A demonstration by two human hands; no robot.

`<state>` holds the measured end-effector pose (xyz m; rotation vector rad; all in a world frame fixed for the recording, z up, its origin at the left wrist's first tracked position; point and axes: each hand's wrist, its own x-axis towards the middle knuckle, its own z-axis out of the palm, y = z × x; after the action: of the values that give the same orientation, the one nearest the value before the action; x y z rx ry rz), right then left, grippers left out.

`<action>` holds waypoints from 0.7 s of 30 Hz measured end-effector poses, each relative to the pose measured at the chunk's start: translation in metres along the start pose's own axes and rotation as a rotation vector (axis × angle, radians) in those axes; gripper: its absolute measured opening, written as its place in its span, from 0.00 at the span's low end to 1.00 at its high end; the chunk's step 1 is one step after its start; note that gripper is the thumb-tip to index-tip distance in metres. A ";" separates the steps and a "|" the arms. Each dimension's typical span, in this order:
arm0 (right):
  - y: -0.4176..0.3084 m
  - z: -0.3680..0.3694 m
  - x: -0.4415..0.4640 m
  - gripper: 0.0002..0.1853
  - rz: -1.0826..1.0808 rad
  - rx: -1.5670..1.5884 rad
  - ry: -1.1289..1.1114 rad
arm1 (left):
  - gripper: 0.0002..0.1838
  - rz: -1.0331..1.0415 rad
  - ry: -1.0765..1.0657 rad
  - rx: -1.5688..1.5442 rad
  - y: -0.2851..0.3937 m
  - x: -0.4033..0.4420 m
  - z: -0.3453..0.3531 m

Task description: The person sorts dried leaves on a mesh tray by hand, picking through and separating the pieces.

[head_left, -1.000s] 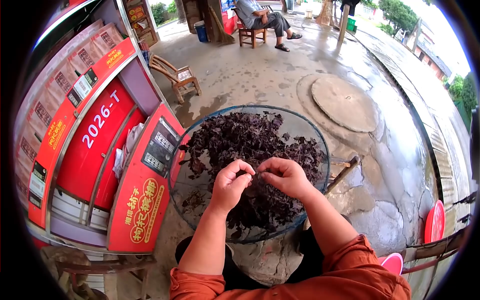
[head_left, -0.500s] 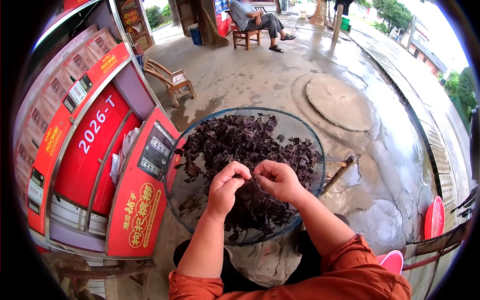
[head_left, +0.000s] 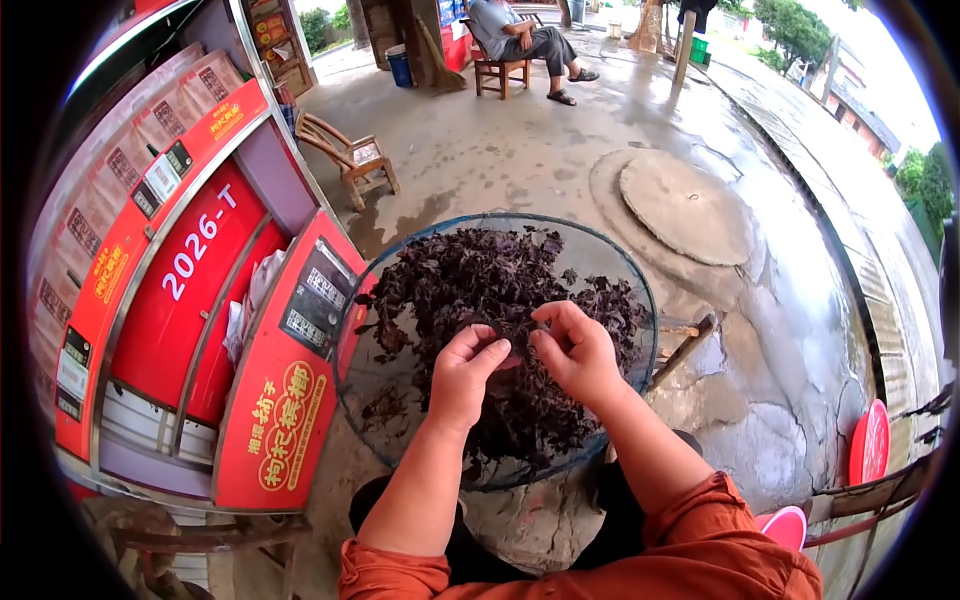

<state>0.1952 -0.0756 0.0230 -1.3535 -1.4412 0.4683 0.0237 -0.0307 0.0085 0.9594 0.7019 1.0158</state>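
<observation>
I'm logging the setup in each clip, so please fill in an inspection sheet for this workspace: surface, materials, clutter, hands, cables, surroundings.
Surface: round blue-rimmed mesh tray, bare in places around its edge.
Materials: heap of dark purple leaves covering much of the tray.
Clutter: small patch of scraps on the tray's left side.
Hands: left hand and right hand above the heap, thumbs and forefingers close together; whatever they pinch is unclear.
Cables: nothing seen.
Surroundings: wet-looking concrete floor, red display stand at left, low chair, seated person beyond, red basin at right.
</observation>
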 end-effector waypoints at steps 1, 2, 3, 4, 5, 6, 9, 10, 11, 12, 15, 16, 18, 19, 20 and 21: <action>-0.001 -0.003 0.002 0.07 0.051 0.091 -0.047 | 0.04 0.006 0.002 0.000 0.002 0.001 -0.001; -0.002 -0.004 0.002 0.06 0.107 0.182 -0.094 | 0.04 0.005 0.011 0.000 0.003 0.000 -0.001; 0.000 -0.003 0.003 0.06 0.104 0.181 -0.094 | 0.04 0.004 0.019 0.000 0.003 0.000 -0.001; 0.005 -0.001 0.002 0.05 0.159 0.254 -0.145 | 0.05 -0.002 0.025 -0.001 0.002 -0.001 0.000; 0.011 0.002 0.001 0.04 0.211 0.328 -0.194 | 0.05 -0.003 0.021 0.000 -0.001 -0.001 -0.001; 0.015 0.006 0.000 0.04 0.207 0.327 -0.189 | 0.05 -0.019 0.010 0.024 -0.004 0.000 -0.003; 0.012 0.005 -0.002 0.03 0.113 0.217 -0.155 | 0.07 0.003 0.009 0.113 -0.001 -0.002 0.001; 0.008 0.004 -0.003 0.04 0.139 0.245 -0.157 | 0.07 0.014 -0.007 0.130 -0.002 -0.002 0.000; 0.009 0.005 -0.004 0.04 0.135 0.232 -0.151 | 0.07 0.014 -0.026 0.120 -0.003 -0.001 -0.001; 0.010 0.006 -0.004 0.04 0.136 0.224 -0.147 | 0.07 0.022 -0.028 0.121 -0.003 0.000 -0.001; 0.010 0.004 -0.008 0.04 0.103 0.159 -0.123 | 0.07 -0.004 -0.040 0.104 -0.004 -0.002 0.000; 0.008 0.003 -0.005 0.04 0.056 0.086 -0.099 | 0.07 0.008 -0.046 0.105 -0.005 -0.002 0.000; 0.002 -0.002 -0.001 0.05 0.058 0.040 -0.092 | 0.07 0.041 -0.018 0.259 -0.006 -0.002 -0.002; 0.001 -0.004 0.000 0.05 -0.031 -0.040 -0.071 | 0.07 0.031 -0.001 0.258 -0.004 -0.003 -0.001; 0.001 -0.006 0.001 0.05 -0.118 -0.121 -0.051 | 0.07 0.031 -0.003 0.260 -0.005 -0.002 -0.001; 0.009 -0.006 0.003 0.05 -0.174 -0.182 0.016 | 0.07 0.054 0.014 0.281 -0.008 -0.003 -0.004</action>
<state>0.2058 -0.0728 0.0188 -1.3551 -1.6030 0.2175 0.0222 -0.0340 0.0000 1.2210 0.8491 0.9882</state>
